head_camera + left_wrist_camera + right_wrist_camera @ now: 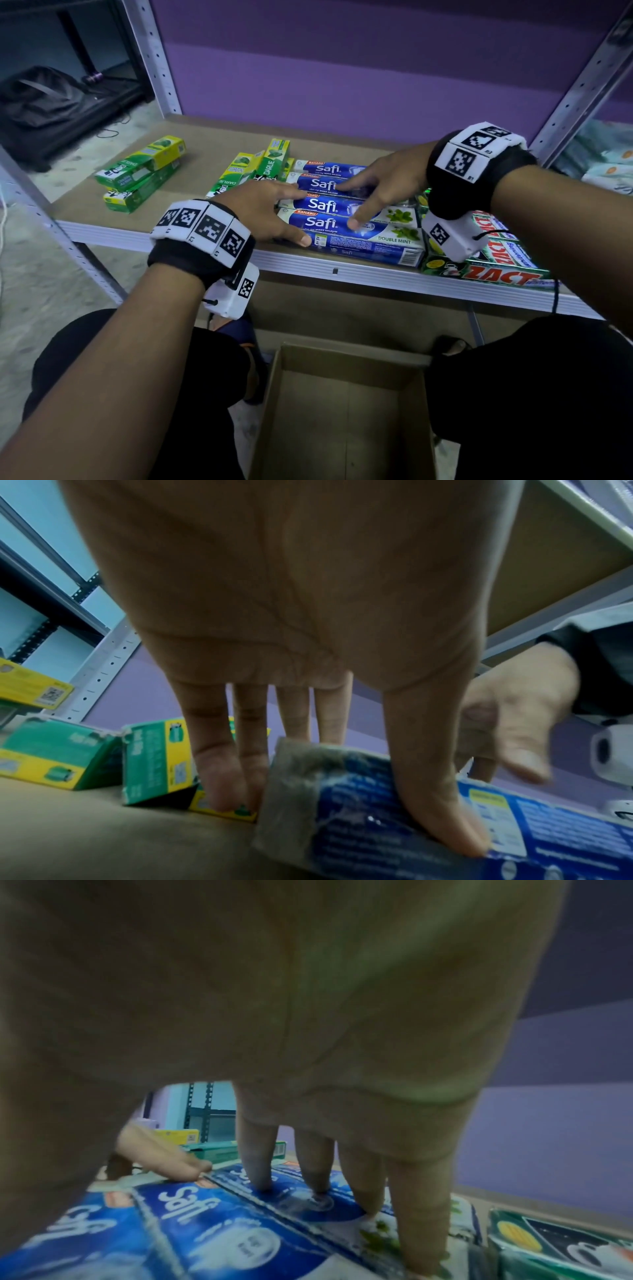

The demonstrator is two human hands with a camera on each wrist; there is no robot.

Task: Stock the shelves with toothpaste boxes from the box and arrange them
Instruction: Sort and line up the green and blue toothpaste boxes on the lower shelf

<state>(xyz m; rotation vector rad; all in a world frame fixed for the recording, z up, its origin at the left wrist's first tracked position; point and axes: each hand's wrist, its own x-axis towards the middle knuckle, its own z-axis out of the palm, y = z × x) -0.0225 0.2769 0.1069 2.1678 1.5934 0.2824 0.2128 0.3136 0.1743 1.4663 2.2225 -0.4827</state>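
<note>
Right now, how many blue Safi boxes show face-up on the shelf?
4, side by side in a row running front to back: front box at the shelf edge, second, third, rear. More may lie hidden beneath them or under both hands.

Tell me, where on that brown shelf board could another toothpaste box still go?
Bare board lies behind the blue Safi boxes up to the purple back wall, and between the two green-and-yellow Darlie piles. The front right is crowded: left hand and right hand rest on the Safi row, beside green Zact boxes.
</note>
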